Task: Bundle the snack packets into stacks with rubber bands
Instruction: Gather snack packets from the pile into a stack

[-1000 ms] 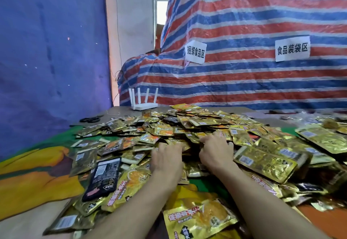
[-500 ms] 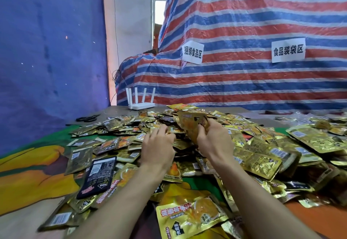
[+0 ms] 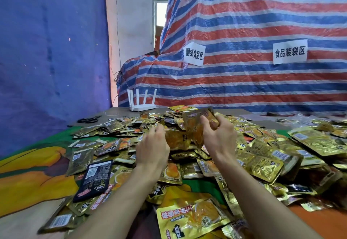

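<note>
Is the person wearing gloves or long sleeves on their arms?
No. The left hand and right hand are bare, without gloves. Both forearms are uncovered down to the picture's edge: no sleeve, watch, bracelet or ring shows.

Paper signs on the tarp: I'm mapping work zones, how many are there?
2. The left sign is on the striped tarp above the packet pile; the right sign is further right, level with it. Others may be off-frame.
</note>
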The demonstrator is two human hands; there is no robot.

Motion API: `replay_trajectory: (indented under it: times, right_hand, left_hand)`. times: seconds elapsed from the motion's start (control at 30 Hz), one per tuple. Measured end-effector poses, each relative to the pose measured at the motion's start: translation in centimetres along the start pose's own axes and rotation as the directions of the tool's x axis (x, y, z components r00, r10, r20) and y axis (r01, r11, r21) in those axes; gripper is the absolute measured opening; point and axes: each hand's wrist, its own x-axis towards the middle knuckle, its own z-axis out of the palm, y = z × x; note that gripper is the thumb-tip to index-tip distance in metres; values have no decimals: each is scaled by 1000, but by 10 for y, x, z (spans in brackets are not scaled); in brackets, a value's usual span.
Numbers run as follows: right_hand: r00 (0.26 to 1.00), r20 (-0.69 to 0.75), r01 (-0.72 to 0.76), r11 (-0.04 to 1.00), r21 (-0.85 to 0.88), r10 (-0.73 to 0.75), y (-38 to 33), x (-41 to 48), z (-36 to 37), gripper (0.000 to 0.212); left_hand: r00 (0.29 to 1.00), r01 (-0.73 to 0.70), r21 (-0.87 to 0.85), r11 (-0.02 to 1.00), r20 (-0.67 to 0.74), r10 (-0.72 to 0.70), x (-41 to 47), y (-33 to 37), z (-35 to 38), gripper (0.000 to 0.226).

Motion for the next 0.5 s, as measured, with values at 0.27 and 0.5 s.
replay_trajectory:
  times: [0.27,0.5]
  right_hand:
    - [965,-133,-162,910,383,227,-3,8,-2,25]
    - [818,56,-487,637,597,572,5,16,0,57]
  left_hand:
    - [924,289,-491,822,-81,-373,10,-2,-13,14]
    - [668,605,-725,328,238,-705,12,-3,-12,26]
